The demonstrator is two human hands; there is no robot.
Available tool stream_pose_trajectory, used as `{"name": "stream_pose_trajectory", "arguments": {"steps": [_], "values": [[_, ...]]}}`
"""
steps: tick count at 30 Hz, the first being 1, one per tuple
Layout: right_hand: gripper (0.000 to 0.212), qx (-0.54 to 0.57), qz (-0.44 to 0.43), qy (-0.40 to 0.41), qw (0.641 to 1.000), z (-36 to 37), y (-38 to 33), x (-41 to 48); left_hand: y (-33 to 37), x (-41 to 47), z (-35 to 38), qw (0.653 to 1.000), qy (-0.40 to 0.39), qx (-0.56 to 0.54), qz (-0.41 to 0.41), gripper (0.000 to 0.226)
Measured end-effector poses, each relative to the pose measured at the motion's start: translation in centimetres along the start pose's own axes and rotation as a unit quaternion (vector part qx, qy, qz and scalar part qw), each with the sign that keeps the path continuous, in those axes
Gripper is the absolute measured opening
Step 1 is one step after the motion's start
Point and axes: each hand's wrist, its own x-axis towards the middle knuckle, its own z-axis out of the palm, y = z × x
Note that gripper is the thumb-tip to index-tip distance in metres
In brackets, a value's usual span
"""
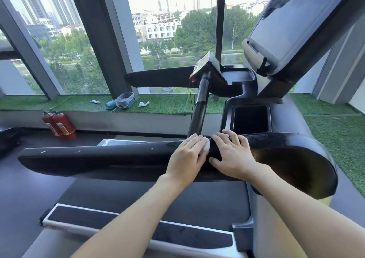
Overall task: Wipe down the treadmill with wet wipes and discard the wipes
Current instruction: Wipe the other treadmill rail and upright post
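Observation:
The black treadmill fills the view, and its long left handrail runs across the middle. My left hand presses a white wet wipe flat onto the rail; only a corner of the wipe shows past my fingers. Right beside it, my right hand rests on the same rail with its fingers spread and nothing in it. The console screen rises at the upper right, above a cup-holder recess.
On the green turf sill by the window stand a small bin with a clear bag, a blue wipe pack, a small tube and a crumpled white wipe. Two red fire extinguishers stand below. The treadmill's belt lies beneath my arms.

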Motion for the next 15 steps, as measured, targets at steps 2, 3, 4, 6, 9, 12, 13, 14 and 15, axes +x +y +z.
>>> {"name": "stream_pose_trajectory", "arguments": {"steps": [2, 3, 4, 6, 9, 12, 13, 14, 15], "values": [[0.073, -0.001, -0.001, -0.001, 1.000, 0.0, 0.0, 0.0, -0.1, 0.0, 0.1, 1.000, 0.022, -0.011, 0.009, 0.027], [0.073, -0.003, -0.003, -0.002, 1.000, -0.1, 0.1, 0.0, -0.1, -0.1, 0.2, 0.999, 0.026, -0.017, 0.007, 0.027], [0.073, -0.004, -0.004, -0.002, 1.000, -0.1, 0.1, 0.0, -0.1, -0.1, 0.1, 1.000, 0.024, -0.016, 0.005, 0.031], [0.073, -0.005, -0.005, -0.001, 1.000, -0.1, 0.1, 0.0, -0.6, -0.3, -0.2, 1.000, 0.000, 0.006, 0.018, 0.044], [0.073, -0.007, -0.006, -0.006, 1.000, -0.2, 0.1, -0.1, -1.9, -1.0, -1.2, 0.997, -0.030, 0.051, 0.058, 0.051], [0.073, -0.002, -0.007, -0.008, 1.000, -0.4, 0.1, -0.1, -3.8, -1.9, -2.8, 0.995, -0.029, 0.086, 0.049, 0.052], [0.073, 0.000, -0.007, -0.009, 1.000, -0.4, 0.0, -0.1, -4.4, -2.4, -3.5, 0.995, -0.030, 0.091, 0.032, 0.053], [0.073, 0.001, -0.006, -0.009, 1.000, -0.5, 0.0, -0.2, -4.9, -2.6, -4.1, 0.995, -0.033, 0.092, 0.007, 0.056], [0.074, 0.001, -0.005, -0.011, 1.000, -0.5, 0.0, -0.2, -5.2, -2.7, -4.6, 0.995, -0.037, 0.086, -0.025, 0.061]]}}
